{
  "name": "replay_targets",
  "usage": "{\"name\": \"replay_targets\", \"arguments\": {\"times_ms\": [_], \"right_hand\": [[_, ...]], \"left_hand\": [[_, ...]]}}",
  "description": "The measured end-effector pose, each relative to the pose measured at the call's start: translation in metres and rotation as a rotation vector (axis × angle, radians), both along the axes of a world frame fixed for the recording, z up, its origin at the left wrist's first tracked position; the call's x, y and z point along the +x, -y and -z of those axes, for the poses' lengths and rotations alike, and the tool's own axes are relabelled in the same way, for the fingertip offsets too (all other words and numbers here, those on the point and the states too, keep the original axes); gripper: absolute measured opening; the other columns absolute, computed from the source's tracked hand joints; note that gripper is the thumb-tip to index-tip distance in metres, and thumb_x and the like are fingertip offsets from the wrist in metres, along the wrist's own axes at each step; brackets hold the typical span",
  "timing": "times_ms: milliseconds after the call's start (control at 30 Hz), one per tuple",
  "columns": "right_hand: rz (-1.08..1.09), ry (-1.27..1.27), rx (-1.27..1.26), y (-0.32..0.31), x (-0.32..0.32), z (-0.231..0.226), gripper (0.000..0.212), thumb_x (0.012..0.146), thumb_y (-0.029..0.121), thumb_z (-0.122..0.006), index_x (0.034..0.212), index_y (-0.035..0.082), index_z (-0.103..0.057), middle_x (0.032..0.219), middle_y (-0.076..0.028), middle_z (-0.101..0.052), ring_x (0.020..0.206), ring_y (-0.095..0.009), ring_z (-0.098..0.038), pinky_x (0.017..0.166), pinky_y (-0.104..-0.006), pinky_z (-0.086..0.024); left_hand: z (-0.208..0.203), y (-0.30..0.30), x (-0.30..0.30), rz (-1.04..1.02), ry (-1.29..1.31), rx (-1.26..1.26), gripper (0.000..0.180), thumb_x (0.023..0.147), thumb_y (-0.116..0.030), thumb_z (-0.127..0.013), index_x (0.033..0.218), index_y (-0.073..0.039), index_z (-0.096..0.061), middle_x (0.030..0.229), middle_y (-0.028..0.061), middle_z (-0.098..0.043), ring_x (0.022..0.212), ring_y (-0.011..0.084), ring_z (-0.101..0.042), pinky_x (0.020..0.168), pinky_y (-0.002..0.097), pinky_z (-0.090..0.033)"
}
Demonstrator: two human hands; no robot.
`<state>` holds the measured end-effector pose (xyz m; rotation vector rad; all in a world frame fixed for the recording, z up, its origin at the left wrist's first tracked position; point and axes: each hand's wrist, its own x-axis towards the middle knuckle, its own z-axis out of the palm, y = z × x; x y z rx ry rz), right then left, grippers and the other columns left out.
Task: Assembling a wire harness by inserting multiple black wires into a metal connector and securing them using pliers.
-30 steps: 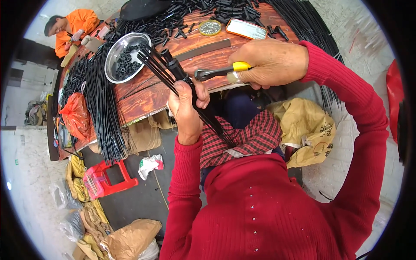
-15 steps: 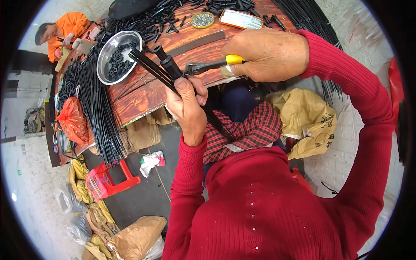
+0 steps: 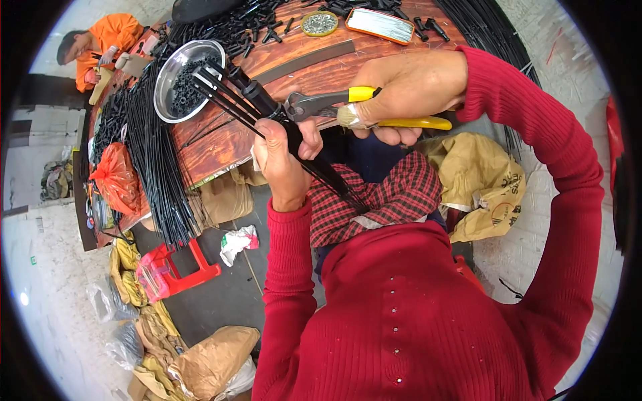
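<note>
Fingers of the left hand (image 3: pixel 284 164) are curled together, in the head view, around a bundle of long, thin black rods (image 3: pixel 231 103) and the lower end of a stubby black cylindrical fitting (image 3: pixel 259 99), with the thumb pressed along the near side. This fitting stands tilted above the grip, over the near edge of the reddish-brown wooden table (image 3: pixel 294 85), just to the right of a round, shiny steel bowl (image 3: pixel 166 73) of small black rings. Below the hand the rods run down to a red-and-black checked cloth (image 3: pixel 414 190) over the lap. Fingers of the right hand (image 3: pixel 418 87) are clamped on dark metal pliers with yellow handles (image 3: pixel 315 105); a pale wrapping (image 3: pixel 351 116) covers one digit. Both handles stand apart, and the head lies right beside the fitting's lower part; whether its jaws touch or bite there, I cannot tell. To work well here, the left grip should probably be firm enough that the fitting does not twist, with thumb and forefinger kept below the cutting edges. A square approach and a short, even squeeze would likely spare the neighbouring rods.
</note>
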<state>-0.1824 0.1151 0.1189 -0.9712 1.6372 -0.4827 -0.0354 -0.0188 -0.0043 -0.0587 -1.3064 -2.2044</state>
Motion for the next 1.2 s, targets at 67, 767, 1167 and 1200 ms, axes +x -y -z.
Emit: {"name": "replay_targets", "arguments": {"times_ms": [67, 767, 1167, 1200], "right_hand": [[-0.007, 0.046, 0.021, -0.002, 0.000, -0.004, 0.030, 0.098, 0.027, -0.049, 0.091, -0.001, -0.059, 0.068, -0.007, -0.062, 0.053, -0.011, -0.059, 0.049, -0.0238, -0.049], [-0.015, 0.127, 0.155, -0.011, -0.001, -0.011, 0.032, 0.099, 0.025, -0.047, 0.100, -0.006, -0.055, 0.085, -0.019, -0.068, 0.073, -0.022, -0.070, 0.065, -0.0312, -0.058], [-0.002, 0.079, 0.143, -0.010, -0.003, -0.010, 0.029, 0.098, 0.022, -0.049, 0.103, -0.006, -0.055, 0.088, -0.018, -0.068, 0.073, -0.021, -0.069, 0.066, -0.0312, -0.057], [-0.014, 0.077, 0.149, -0.010, -0.004, -0.010, 0.029, 0.098, 0.022, -0.049, 0.103, -0.006, -0.055, 0.088, -0.018, -0.068, 0.073, -0.020, -0.069, 0.066, -0.0311, -0.057]], "left_hand": [[-0.001, -0.001, 0.001, 0.002, 0.001, -0.002, 0.058, 0.101, -0.048, -0.038, 0.121, 0.005, -0.046, 0.064, 0.0057, -0.048, 0.050, 0.0089, -0.037, 0.045, 0.0221, -0.030], [-0.008, -0.011, 0.007, -0.051, 0.102, -0.065, 0.058, 0.101, -0.050, -0.037, 0.114, 0.006, -0.049, 0.078, 0.0178, -0.063, 0.055, 0.0105, -0.045, 0.050, 0.0238, -0.037], [-0.012, -0.020, 0.002, -0.145, 0.149, -0.095, 0.058, 0.100, -0.051, -0.040, 0.107, 0.005, -0.054, 0.066, 0.0040, -0.051, 0.055, 0.0089, -0.044, 0.050, 0.0234, -0.033], [-0.013, -0.021, 0.002, -0.159, 0.150, -0.093, 0.058, 0.100, -0.051, -0.040, 0.106, 0.004, -0.054, 0.066, 0.0040, -0.051, 0.055, 0.0088, -0.044, 0.049, 0.0232, -0.033]]}}
